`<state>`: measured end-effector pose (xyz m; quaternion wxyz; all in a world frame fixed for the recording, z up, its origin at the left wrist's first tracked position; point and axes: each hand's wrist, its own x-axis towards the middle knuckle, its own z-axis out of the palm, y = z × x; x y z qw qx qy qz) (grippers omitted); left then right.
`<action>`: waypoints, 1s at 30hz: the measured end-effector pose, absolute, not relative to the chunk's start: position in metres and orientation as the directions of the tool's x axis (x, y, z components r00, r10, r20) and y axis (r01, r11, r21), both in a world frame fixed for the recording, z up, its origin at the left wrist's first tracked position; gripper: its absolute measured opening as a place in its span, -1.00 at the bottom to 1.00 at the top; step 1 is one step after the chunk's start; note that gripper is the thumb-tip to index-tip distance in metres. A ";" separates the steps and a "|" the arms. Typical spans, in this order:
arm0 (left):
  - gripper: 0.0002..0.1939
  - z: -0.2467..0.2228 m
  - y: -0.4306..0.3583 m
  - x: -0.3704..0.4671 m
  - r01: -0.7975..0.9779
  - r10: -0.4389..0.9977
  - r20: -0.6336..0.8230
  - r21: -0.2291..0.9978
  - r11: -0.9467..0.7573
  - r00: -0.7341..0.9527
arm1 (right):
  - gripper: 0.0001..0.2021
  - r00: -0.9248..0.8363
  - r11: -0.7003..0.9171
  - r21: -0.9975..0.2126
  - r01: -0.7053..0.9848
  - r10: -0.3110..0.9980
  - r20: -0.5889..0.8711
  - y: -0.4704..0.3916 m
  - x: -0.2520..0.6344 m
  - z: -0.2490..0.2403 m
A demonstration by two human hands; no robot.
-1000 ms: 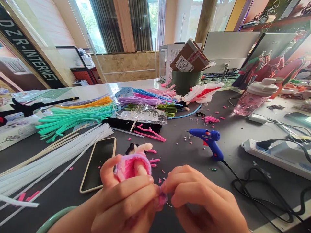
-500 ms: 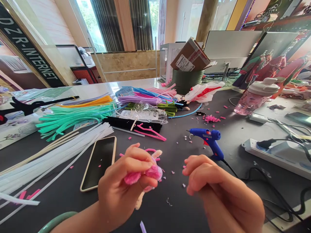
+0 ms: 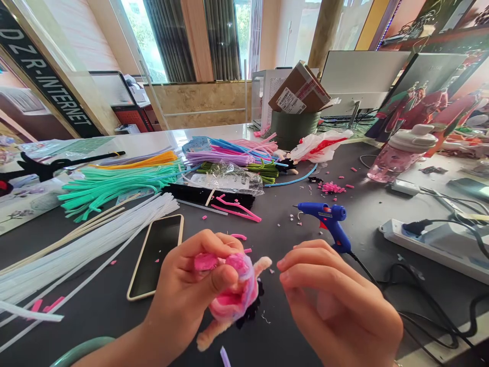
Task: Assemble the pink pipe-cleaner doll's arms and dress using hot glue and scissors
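Observation:
My left hand (image 3: 179, 290) grips a small fuzzy pipe-cleaner figure (image 3: 233, 306) between thumb and fingers. The figure has a pink body edged in lilac, two round pink pads at the top, beige limbs sticking out to the upper right and lower left, and a black fuzzy part behind it. My right hand (image 3: 340, 295) hovers just right of the figure, apart from it. Its fingers are loosely bent side by side, and nothing shows in them. A blue glue gun (image 3: 324, 214) lies on the table beyond my right hand.
A phone (image 3: 156, 257) lies left of my left hand. Bundles of white (image 3: 95, 234), green (image 3: 118, 186) and lilac (image 3: 221, 156) pipe cleaners spread behind. At right are a power strip (image 3: 439, 250), dark cables and a pink bottle (image 3: 399, 153). Pink snippets (image 3: 331, 188) litter the table.
My left hand has turned the figure, so more of its pink body, beige limbs and black part shows. My right hand has moved slightly left and its fingers have loosened.

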<state>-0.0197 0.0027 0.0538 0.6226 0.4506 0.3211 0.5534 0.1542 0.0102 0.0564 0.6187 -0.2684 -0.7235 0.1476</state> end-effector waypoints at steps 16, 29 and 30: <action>-0.77 0.040 0.019 -0.005 -0.603 0.855 -0.013 0.703 0.377 0.518 | -0.76 -0.067 0.783 -0.604 0.150 0.618 0.784 0.010 0.148 0.059; -0.79 0.030 0.017 0.000 -0.594 0.839 -0.080 0.670 0.445 0.538 | -0.86 -0.041 0.714 -0.645 0.271 0.678 0.734 0.008 0.146 0.058; -0.80 0.031 0.017 0.001 -0.596 0.838 -0.082 0.667 0.448 0.539 | -0.86 -0.043 0.724 -0.630 0.282 0.666 0.745 0.008 0.146 0.057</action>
